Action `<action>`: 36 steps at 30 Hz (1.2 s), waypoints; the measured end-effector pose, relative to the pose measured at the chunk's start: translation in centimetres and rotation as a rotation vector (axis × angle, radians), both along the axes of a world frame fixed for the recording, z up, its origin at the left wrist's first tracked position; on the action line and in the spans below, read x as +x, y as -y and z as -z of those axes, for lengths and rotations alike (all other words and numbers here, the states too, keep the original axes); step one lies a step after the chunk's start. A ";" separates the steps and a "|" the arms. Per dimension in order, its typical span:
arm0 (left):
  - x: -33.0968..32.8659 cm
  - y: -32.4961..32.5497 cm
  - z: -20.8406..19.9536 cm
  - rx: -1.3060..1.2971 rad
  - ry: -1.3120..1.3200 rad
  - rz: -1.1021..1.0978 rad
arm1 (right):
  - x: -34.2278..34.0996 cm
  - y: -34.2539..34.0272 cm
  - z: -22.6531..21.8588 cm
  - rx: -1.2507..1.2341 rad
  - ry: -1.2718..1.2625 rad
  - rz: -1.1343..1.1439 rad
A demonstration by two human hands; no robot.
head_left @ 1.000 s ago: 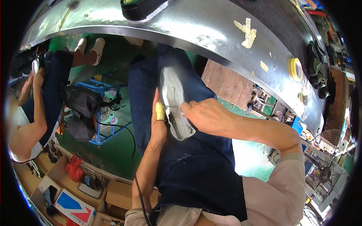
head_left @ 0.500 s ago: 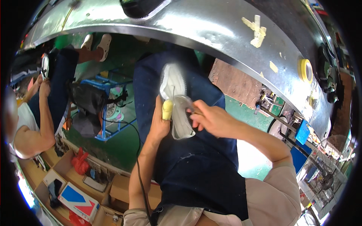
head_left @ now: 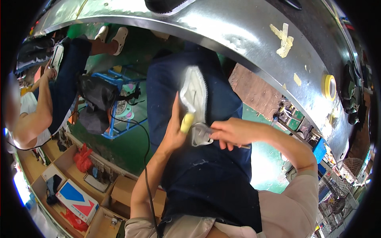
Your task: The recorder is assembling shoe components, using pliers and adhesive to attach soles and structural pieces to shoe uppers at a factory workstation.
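A long white shoe sole (head_left: pixel 193 85) with a toothed-looking rim rests over my dark-trousered lap, pointing away from me. My left hand (head_left: pixel 177 129) grips its left edge, the thumb lying over the rim under a yellow finger cover (head_left: pixel 186 122). Across the sole's near end my right hand (head_left: pixel 228 134) is closed round a thin-handled tool (head_left: pixel 245 147), whose handle end pokes out beyond the fingers. A greyish rounded piece (head_left: pixel 201 128) is at the tool's front, over the sole; blur hides its exact kind. A thin dark line runs down the sole's middle.
A metal-topped table (head_left: pixel 234 35) curves ahead, bearing a yellow tape roll (head_left: pixel 329 87) and a dark shoe (head_left: pixel 166 4). At left stand a blue stool (head_left: pixel 115 131) with black bags and another person (head_left: pixel 39 107) holding a shoe. Wooden compartments (head_left: pixel 63 158) lie lower left; a fan (head_left: pixel 337 202) lower right.
My right hand has moved toward the sole's near end and turned, so the tool's handle now shows. My left hand keeps its hold on the sole. The whole view has shifted slightly.
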State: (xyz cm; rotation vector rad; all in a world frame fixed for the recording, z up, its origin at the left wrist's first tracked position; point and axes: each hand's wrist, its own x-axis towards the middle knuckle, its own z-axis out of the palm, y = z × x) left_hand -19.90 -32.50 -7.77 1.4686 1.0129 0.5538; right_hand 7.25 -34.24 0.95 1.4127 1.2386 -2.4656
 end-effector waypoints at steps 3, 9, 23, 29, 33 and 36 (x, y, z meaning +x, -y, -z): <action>0.6 0.3 0.3 0.030 0.060 -0.039 | -1.0 1.1 0.6 0.896 0.203 -0.349; 0.1 1.1 -1.2 -0.051 0.026 0.103 | 0.6 1.0 -0.5 0.552 0.099 -0.385; 1.7 -2.3 -1.5 -0.378 0.408 -0.235 | -0.9 -1.3 0.1 0.559 0.211 0.043; 3.1 -4.1 -1.7 -0.551 0.545 -0.281 | 0.3 -5.4 -2.1 0.179 0.028 0.155; 2.7 -4.0 0.7 -0.834 0.532 -0.371 | -3.0 -2.7 0.0 0.430 0.220 0.312; 2.8 -3.2 2.4 -0.693 0.377 -0.474 | -5.8 0.0 2.9 0.604 0.186 0.549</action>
